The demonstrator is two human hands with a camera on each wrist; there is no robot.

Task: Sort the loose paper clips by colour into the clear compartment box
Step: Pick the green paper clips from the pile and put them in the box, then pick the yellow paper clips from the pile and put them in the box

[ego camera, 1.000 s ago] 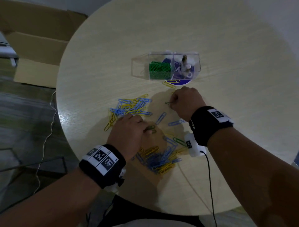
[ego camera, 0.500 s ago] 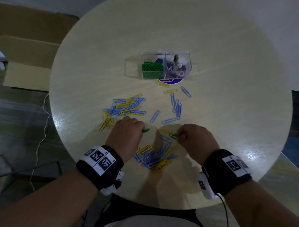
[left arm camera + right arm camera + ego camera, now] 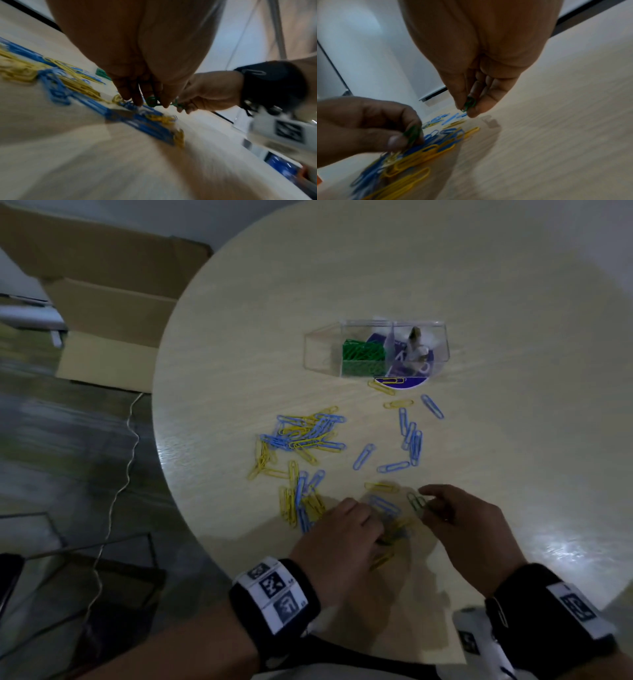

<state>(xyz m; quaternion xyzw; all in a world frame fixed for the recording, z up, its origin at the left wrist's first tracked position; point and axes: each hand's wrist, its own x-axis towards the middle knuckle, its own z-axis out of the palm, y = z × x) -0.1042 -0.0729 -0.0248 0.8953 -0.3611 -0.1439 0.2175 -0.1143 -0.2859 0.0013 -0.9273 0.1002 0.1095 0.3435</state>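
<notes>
The clear compartment box stands mid-table with green clips in its middle cell. Blue and yellow paper clips lie scattered in front of it, and a second heap lies nearer to me. My right hand pinches green clips between thumb and fingertips just above the table; the right wrist view shows the pinched green clips too. My left hand hovers over the near heap and pinches another green clip, also visible as a green clip from the right wrist.
A purple round sticker lies under the box's right cell, which holds a small pale object. Cardboard boxes and a thin cable are on the floor to the left. The round table edge curves close to my left arm.
My right hand pulled back from near the box to the near heap and now holds green clips. My left hand slid right over the near heap.
</notes>
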